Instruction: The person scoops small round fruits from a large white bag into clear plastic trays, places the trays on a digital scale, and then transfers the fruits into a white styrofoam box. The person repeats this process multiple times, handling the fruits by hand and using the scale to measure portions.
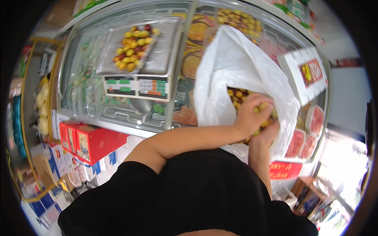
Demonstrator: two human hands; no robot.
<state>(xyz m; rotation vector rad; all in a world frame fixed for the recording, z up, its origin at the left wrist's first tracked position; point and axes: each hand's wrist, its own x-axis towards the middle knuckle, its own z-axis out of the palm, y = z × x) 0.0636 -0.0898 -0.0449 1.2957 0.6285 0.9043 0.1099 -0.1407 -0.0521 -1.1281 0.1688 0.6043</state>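
A large white plastic bag lies open before me, with many yellow and brown jujubes inside. Over its opening, my left hand has its fingers curled around a few yellow-green jujubes. My right hand is inside the bag at its right side, close below the left, partly hidden, with jujubes against its palm. To the left, a weighing scale carries a clear plastic bag with a pile of similar jujubes on its metal tray.
Glass-topped freezer lies under everything. A white box and trays of pink meat are at the right. A clear container of jujubes stands behind the bag. Red gift boxes stand at lower left.
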